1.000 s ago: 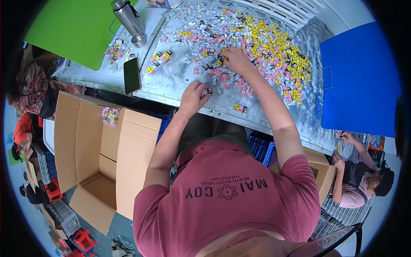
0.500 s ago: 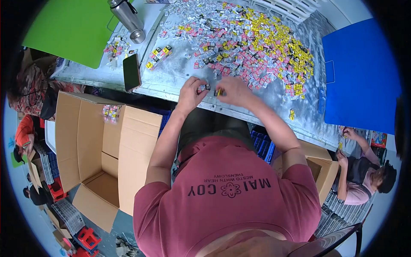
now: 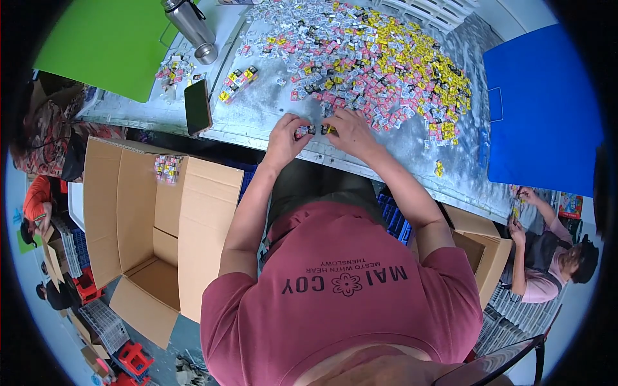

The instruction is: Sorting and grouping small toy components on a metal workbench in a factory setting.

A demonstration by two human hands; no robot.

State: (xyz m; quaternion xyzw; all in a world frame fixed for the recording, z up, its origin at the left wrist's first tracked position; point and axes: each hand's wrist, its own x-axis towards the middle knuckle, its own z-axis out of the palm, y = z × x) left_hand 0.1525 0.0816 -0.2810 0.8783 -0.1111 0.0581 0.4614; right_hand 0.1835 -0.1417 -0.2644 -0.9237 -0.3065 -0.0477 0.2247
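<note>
My left hand [image 3: 287, 140] is closed on a small clear-and-black block of packets [image 3: 304, 132] just above the near edge of the table. A short gap to its right, my right hand [image 3: 351, 135] pinches a small black-and-yellow packet [image 3: 329, 129], its other fingers curled toward the pile. Beyond both hands spreads a wide pile of small packets [image 3: 386, 71], pink, yellow, black and clear. Left of the pile lies a neat stacked block of packets [image 3: 238, 84] in the same colours.
A dark phone [image 3: 197, 107] and a steel flask [image 3: 191, 27] lie to the left on the table [image 3: 257, 119]. An open cardboard box [image 3: 209, 238] stands at my left, another [image 3: 492, 257] at my right. A blue panel [image 3: 541, 109] rises at the right, near a co-worker [image 3: 547, 264].
My right hand has shifted slightly left, bringing its packet nearer the left hand's block, and its fingers have turned forward. My left hand has barely moved.
</note>
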